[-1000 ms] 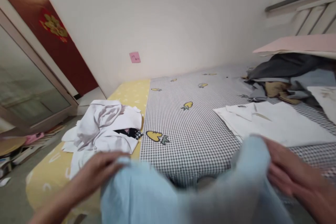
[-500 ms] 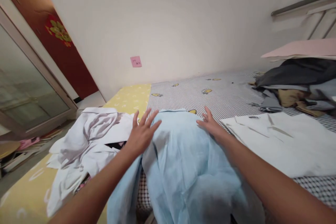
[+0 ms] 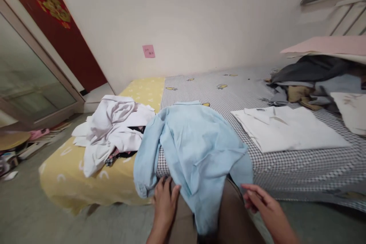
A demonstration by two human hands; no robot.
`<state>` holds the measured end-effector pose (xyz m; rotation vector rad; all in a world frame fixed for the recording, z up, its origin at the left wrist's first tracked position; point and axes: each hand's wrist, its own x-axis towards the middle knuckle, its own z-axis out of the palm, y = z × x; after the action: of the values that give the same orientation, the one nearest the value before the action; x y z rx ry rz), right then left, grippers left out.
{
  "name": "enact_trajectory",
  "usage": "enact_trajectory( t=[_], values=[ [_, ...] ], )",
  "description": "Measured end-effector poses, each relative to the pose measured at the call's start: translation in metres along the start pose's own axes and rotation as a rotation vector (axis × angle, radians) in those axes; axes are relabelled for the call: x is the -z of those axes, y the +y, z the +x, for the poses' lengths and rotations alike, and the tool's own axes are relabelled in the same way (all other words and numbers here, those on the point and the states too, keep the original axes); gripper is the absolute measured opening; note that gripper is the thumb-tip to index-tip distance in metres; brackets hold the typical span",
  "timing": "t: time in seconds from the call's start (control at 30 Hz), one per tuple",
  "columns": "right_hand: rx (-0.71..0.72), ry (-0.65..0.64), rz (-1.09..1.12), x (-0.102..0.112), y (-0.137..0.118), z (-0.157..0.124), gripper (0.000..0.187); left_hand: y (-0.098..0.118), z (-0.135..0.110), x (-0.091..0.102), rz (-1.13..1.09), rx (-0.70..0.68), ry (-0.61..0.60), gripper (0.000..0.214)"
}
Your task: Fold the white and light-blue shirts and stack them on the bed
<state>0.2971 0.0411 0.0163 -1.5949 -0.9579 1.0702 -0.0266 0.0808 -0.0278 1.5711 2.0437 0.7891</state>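
Note:
A light blue long-sleeved shirt (image 3: 197, 141) lies face down over the bed's front edge, its collar toward the wall and its hem hanging across the person's knees. One sleeve spreads to the left and the other hangs at the right. My left hand (image 3: 165, 202) is open beside the shirt's lower left side, fingers apart, over the left knee. Near the right sleeve's lower end, my right hand (image 3: 265, 206) has its index finger stretched out and the other fingers loosely bent. No cloth shows between its fingers.
A rumpled heap of white clothes (image 3: 111, 126) lies left on the yellow bedding (image 3: 65, 175). A folded white shirt (image 3: 286, 129) rests right on the checked sheet (image 3: 217, 99). Dark folded clothes (image 3: 317, 70) are stacked behind it under a pink sheet (image 3: 328, 45).
Both hands have left the shirt's collar and shoulder area and come back toward the person's knees. The view now takes in more of the bed's front edge and the floor.

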Motion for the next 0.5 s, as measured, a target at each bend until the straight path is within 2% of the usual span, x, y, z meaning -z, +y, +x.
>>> enact_trajectory(
  t=[0.1, 0.2, 0.3, 0.37, 0.43, 0.5],
  values=[
    [0.071, -0.051, -0.059, -0.019, 0.001, -0.02, 0.049, 0.014, 0.001, -0.007, 0.029, 0.138, -0.043, 0.054],
    [0.244, -0.13, -0.204, -0.04, -0.017, -0.02, 0.054, 0.023, 0.007, -0.008, -0.018, 0.186, -0.07, 0.051],
    [0.391, -0.158, -0.424, -0.066, -0.038, 0.0, 0.057, 0.032, 0.01, -0.009, -0.075, 0.213, -0.054, 0.05],
    [0.404, -0.132, -0.498, -0.083, -0.046, 0.02, 0.056, 0.039, 0.009, -0.007, -0.144, 0.206, -0.036, 0.047],
    [0.366, -0.129, -0.458, -0.093, -0.049, 0.038, 0.041, 0.046, 0.005, 0.0, -0.254, 0.165, -0.036, 0.041],
    [0.335, -0.142, -0.369, -0.091, -0.05, 0.052, 0.024, 0.053, -0.001, 0.016, -0.391, 0.106, -0.044, 0.037]
  ],
)
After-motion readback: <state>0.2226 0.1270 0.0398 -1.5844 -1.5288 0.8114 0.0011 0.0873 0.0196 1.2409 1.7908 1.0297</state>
